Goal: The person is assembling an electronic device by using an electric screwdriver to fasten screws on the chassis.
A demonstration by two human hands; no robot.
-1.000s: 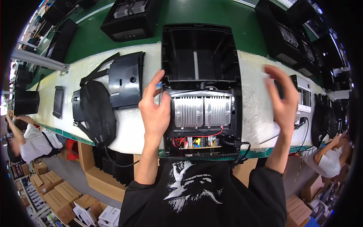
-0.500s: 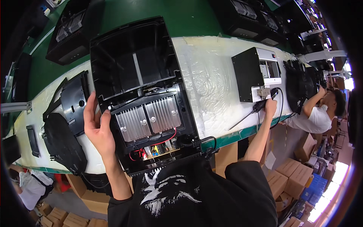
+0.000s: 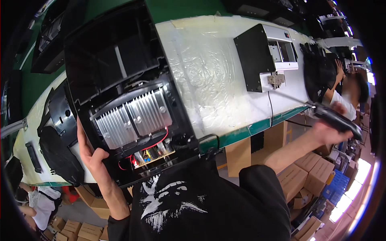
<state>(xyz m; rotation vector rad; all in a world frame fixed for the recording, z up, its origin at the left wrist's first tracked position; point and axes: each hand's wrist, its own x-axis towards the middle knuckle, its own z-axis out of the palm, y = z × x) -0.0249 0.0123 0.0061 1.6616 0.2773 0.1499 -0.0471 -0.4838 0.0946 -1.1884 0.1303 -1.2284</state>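
Observation:
An open black plastic housing [image 3: 100, 40] stands tilted in front of me. Two finned silver heat sinks [image 3: 148, 112] sit inside it. Below them show a small circuit board [image 3: 155, 156] and a red wire. My left hand [image 3: 94, 158] grips the housing's left edge, its thumb bent over the rim and some fingers hidden along the side. Out to the right, my right hand [image 3: 327, 134] is closed round a black electric screwdriver [image 3: 339, 120]. Its long thin bit, blurred, points left toward a black and white box [image 3: 255, 56] that looks like a screw feeder.
Plastic film covers the white bench [image 3: 205, 80], which has a green front edge. Black molded parts [image 3: 60, 152] lie at the left. A co-worker [image 3: 345, 94] works at the far right. Cardboard boxes [image 3: 309, 172] stand on the floor, and a cord hangs below the feeder.
My right hand has moved right, away from the feeder, with the screwdriver. In view, the housing sits farther left, and my left hand has slid lower along its edge, its thumb now bent.

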